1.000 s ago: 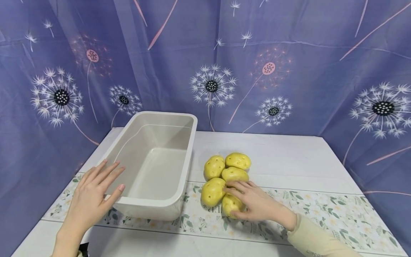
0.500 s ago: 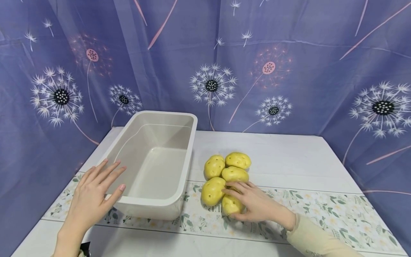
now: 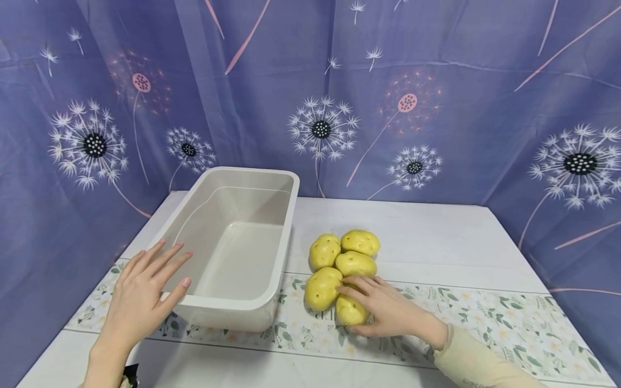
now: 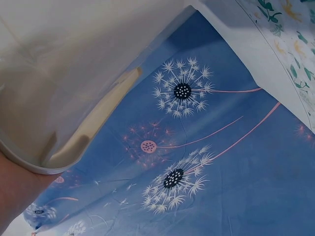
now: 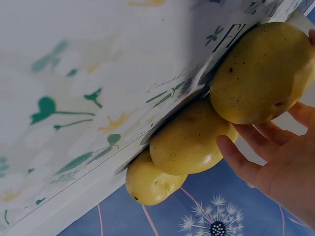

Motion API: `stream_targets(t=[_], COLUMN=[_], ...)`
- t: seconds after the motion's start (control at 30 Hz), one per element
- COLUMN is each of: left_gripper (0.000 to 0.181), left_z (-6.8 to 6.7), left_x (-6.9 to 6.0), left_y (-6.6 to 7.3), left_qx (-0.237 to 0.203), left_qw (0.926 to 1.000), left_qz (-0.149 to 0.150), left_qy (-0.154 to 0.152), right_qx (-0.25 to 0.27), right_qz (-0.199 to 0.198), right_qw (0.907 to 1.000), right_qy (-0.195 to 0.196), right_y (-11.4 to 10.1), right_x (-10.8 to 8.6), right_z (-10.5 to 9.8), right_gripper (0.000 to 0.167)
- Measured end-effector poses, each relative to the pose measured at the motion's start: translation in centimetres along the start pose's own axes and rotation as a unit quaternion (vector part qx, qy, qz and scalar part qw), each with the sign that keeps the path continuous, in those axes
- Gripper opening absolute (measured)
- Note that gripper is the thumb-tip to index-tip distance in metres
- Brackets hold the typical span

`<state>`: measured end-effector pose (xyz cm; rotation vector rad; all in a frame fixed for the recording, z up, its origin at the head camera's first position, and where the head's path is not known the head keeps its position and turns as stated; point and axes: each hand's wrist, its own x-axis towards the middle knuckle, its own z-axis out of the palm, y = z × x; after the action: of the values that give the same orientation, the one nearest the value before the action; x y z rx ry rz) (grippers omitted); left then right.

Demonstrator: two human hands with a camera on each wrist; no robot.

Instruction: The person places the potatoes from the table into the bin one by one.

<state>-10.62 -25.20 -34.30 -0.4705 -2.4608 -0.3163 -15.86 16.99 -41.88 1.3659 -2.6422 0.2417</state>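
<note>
My left hand (image 3: pixel 138 302) lies over the near left corner of a pale grey plastic tub (image 3: pixel 228 303), its fingers spread loosely across the rim. Only part of that hand shows in the left wrist view, against the tub's wall (image 4: pixel 64 88). On the right, the curved fingers and thumb of my right hand (image 3: pixel 390 310) hold the nearest yellow potato (image 3: pixel 350 311), which sits on the table. The right wrist view has this potato (image 5: pixel 261 73) between thumb and fingers. Touching or close to it are several more potatoes, among them a left one (image 3: pixel 322 289) and a middle one (image 3: pixel 356 263).
The white table (image 3: pixel 427 237) carries a floral printed band (image 3: pixel 490 323) across its front half. A purple dandelion-patterned curtain (image 3: pixel 252 97) encloses the back and sides. The tub stands left of the potatoes, with a narrow gap between them.
Hardly anything differs. Both hands, the tub and the potatoes keep their places; the head view shifts very slightly.
</note>
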Motion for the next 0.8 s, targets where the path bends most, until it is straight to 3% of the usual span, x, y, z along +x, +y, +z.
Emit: stream_targets(t=[0.8], left_gripper=[0.041], left_z=[0.0], left_x=[0.01], left_y=[-0.04], left_qx=[0.007], left_qw=[1.0], left_qz=[0.003], left_qy=[0.001], right_qx=[-0.013], right_qz=[0.005], right_qw=[0.9992], right_qy=[-0.038], right_y=[0.22], right_x=[-0.25], right_z=[0.26], right_gripper=[0.088])
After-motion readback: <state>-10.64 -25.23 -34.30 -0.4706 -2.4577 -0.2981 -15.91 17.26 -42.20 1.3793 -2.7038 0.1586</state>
